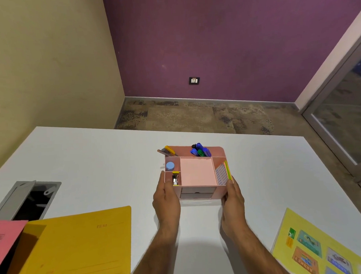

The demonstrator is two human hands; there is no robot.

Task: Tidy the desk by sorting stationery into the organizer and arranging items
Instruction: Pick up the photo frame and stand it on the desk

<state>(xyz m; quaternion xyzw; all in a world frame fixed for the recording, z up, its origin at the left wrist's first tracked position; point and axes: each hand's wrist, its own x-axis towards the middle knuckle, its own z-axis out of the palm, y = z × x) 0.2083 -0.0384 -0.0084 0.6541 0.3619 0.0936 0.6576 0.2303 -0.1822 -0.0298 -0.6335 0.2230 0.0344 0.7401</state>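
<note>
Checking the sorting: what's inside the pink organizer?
Pink organizer: markers, pens, blue-capped jar, small clip-like item, sticky notes. Middle compartment empty; drawers shut, contents unseen.

Office, white desk (93, 153), file folders (81, 244)

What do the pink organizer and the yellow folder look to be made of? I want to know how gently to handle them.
The pink organizer looks like thin moulded plastic with a matte finish: even colour, slim straight dividers, rounded back corner. It could be coated board. The yellow folder looks like matte card: flat, dull surface, printed lines, a cleanly cut edge.
</note>
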